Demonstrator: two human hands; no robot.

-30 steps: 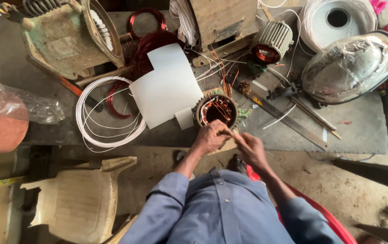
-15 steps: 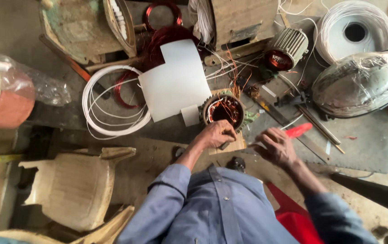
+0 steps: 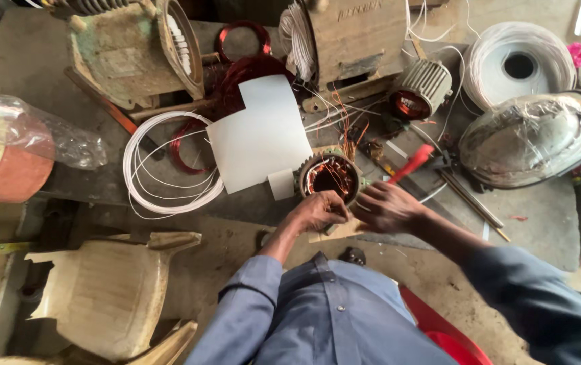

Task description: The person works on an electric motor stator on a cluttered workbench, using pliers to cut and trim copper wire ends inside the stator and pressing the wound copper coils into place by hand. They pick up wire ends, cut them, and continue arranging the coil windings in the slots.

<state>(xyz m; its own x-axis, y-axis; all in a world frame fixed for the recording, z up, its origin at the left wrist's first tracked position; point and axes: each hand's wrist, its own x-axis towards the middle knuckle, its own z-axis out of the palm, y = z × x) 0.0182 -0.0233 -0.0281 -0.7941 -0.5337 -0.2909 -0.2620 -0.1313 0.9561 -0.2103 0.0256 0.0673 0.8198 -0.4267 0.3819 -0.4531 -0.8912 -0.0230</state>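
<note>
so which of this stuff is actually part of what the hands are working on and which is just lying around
In hand:
- round metal motor stator with copper windings, left hand on its rim
- red-handled tool by the right hand
- small white paper slip beside the stator

Lying about:
- white wire coil
- large white sheet
- plastic-wrapped oval object
- ribbed grey motor

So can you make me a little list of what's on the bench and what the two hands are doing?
left hand: resting on the rim of the motor stator
right hand: holding a red-handled tool
motor stator: round, copper windings inside, wire ends sticking up
red-handled tool: handle points away from the person
white sheet: lies left of the stator
white wire coil: loose loops, farther left
</note>
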